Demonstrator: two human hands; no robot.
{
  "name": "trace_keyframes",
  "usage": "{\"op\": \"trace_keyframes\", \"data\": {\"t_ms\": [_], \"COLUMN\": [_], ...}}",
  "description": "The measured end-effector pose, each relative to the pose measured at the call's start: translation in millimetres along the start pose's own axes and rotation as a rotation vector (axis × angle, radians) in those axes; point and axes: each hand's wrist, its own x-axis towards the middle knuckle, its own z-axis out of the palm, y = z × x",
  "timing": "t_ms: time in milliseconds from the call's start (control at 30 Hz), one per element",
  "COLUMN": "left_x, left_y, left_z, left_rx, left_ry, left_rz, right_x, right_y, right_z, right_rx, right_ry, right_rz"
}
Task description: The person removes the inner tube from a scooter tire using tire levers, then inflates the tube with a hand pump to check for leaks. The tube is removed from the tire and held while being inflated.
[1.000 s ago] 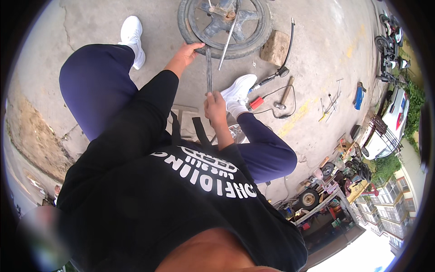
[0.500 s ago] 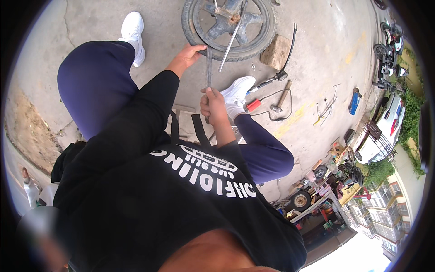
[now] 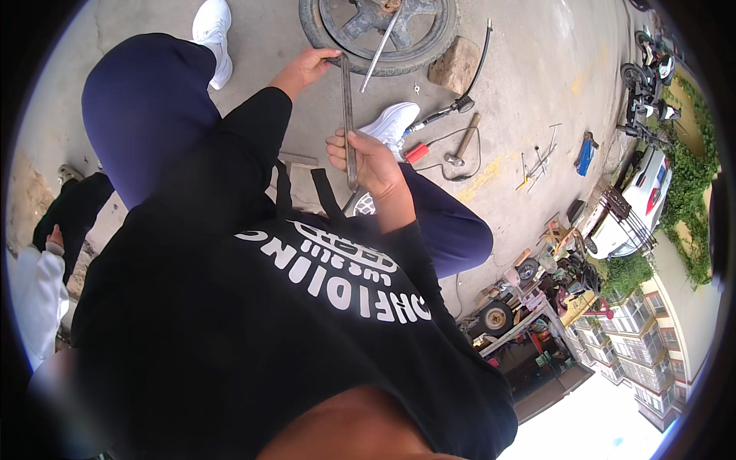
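Observation:
A wheel with a black tyre (image 3: 418, 64) and a grey spoked rim (image 3: 399, 34) lies flat on the ground at the top. At the tyre's near edge, my left hand (image 3: 308, 67) is closed on the tyre, thumb on top. A long flat metal tyre lever (image 3: 347, 100) runs from the tyre's edge toward me, its tip at the tyre beside my left fingers. My right hand (image 3: 373, 165) is closed around the lever's near end, fingers curled and palm partly showing. A slim silver rod (image 3: 376, 61) slants across the wheel and sticks out past the tyre.
A stone block (image 3: 455, 66) sits against the wheel. Right of my white shoe (image 3: 392, 126) lie an air hose with a gauge (image 3: 464, 103), a hammer (image 3: 463, 142) and several metal tools (image 3: 540, 161). A blue tool (image 3: 586, 153) lies farther right. Another person (image 3: 42, 295) is at the left.
My right hand has turned on the lever, showing more of its palm, and the lever's near end now shows below it. The whole view has shifted, and the person at the left shows more.

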Motion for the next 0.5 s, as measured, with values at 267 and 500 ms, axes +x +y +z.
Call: {"op": "trace_keyframes", "data": {"t_ms": [267,500], "left_x": [-0.2,0.2], "left_y": [10.4,4.0], "left_z": [0.4,10.6], "left_rx": [0.185,0.075], "left_ry": [-0.019,0.101], "left_rz": [-0.053,-0.063], "right_x": [-9.3,32.9], "right_y": [6.1,-28.0], "right_z": [26.0,23.9], "right_rx": [0.056,-0.626], "right_ry": [-0.14,0.25], "right_rz": [-0.41,-1.0]}}
